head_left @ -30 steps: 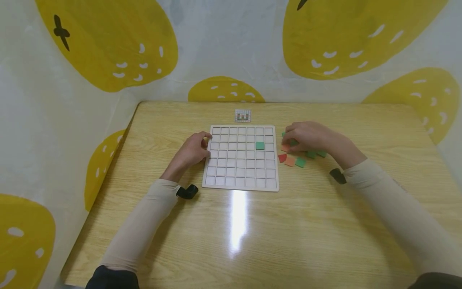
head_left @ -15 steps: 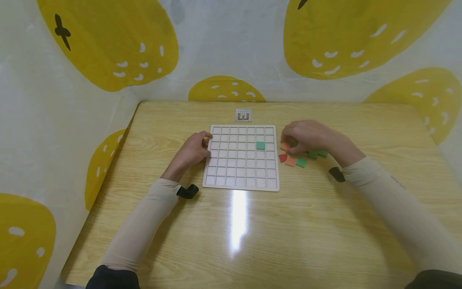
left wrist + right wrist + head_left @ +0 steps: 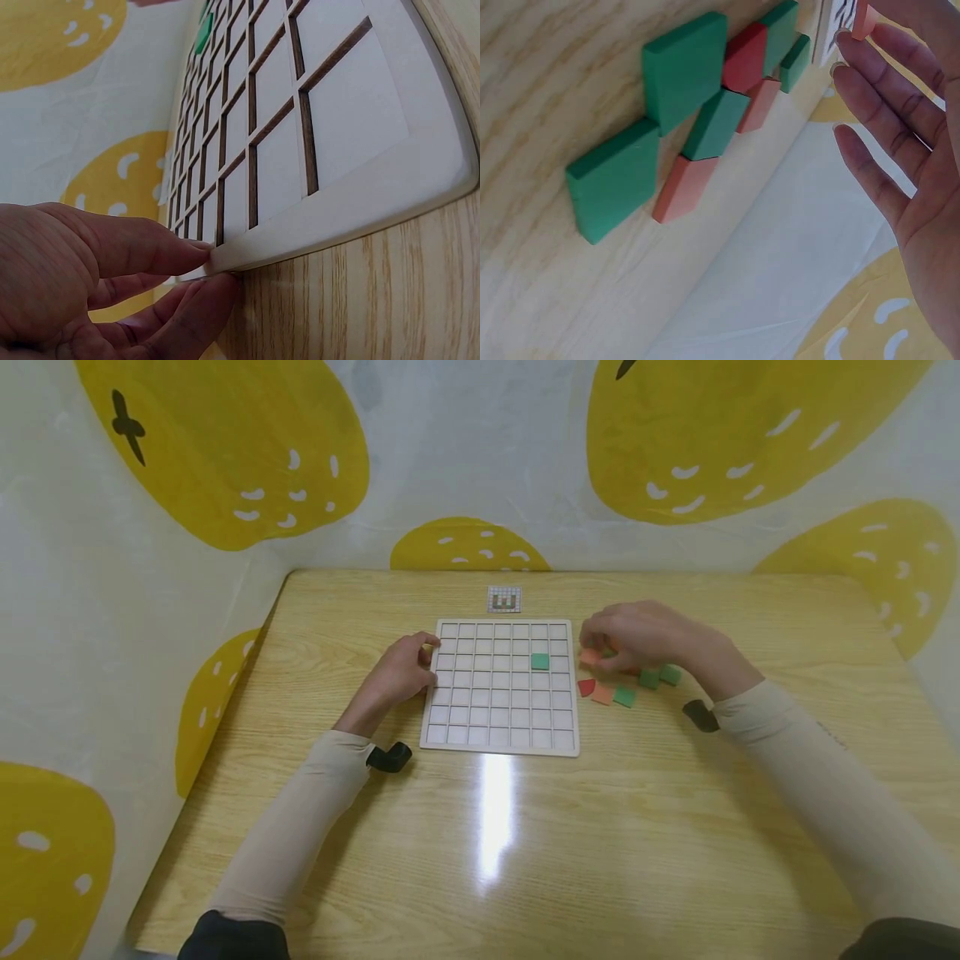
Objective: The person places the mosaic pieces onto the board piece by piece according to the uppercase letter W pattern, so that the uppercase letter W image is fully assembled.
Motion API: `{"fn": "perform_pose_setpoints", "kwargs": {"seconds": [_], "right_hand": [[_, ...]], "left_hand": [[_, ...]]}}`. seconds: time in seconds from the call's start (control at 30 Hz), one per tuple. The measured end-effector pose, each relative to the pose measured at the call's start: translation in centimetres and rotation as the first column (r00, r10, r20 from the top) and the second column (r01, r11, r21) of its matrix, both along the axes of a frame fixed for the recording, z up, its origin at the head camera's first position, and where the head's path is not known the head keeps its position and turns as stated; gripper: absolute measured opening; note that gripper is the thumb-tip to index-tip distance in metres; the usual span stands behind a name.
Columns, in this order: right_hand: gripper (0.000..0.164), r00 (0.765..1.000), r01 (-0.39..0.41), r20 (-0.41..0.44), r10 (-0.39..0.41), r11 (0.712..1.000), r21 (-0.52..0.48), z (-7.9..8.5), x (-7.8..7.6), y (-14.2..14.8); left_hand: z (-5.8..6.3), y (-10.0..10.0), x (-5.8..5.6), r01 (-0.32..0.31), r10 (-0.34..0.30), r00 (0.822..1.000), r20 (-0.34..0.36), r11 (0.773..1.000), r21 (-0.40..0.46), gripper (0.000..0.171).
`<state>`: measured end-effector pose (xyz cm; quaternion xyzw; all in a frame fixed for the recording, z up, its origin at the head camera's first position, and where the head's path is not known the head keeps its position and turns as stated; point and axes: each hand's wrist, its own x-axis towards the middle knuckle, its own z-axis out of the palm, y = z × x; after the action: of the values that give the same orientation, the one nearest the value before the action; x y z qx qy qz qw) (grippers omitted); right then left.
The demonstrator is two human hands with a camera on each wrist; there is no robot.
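Right hand (image 3: pixel 641 632) partly covers tiles (image 3: pixel 649 678); wrist view crops its pinched orange tile (image 3: pixel 862 21).

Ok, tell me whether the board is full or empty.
Nearly empty: in the head view, the board bears a single green tile, and the rest of it shows bare.

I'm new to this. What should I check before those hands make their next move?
1. Left hand on the edge of the board: ok.
2. Right hand pinching an orange tile: ok.
3. Green tile lined up with one square: ok.
4. Loose tiles spaced apart: not ok; several touch.
5. Pattern card uncovered: ok.
6. Every square on the pattern card readable: cannot tell; too small.
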<state>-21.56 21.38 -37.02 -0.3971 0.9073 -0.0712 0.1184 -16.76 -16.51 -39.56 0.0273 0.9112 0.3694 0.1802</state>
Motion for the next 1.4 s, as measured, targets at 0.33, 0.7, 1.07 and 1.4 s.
{"fn": "perform_pose_setpoints", "kwargs": {"seconds": [0.33,0.7,1.07,1.4], "right_hand": [[0.021,0.999,-0.049,-0.023,0.048,0.997,-0.058,0.6,0.0,-0.5],[0.02,0.997,-0.077,-0.008,0.076,0.992,-0.102,1.4,0.4,-1.2],[0.023,0.994,-0.081,0.069,0.09,0.989,-0.125,1.7,0.3,-1.9],[0.024,0.988,-0.08,0.121,0.098,0.985,-0.151,2.3,0.4,-2.7]], "left_hand": [[0.1,0.0,0.1,-0.003,0.003,1.0,0.013,1.0,0.013,0.061],[0.1,0.0,0.1,-0.001,0.001,1.0,0.011,1.0,0.01,0.062],[0.1,0.2,0.0,-0.003,0.002,1.0,0.009,1.0,0.008,0.061],[0.2,0.2,0.0,-0.011,0.011,1.0,0.019,1.0,0.006,0.061]]}}
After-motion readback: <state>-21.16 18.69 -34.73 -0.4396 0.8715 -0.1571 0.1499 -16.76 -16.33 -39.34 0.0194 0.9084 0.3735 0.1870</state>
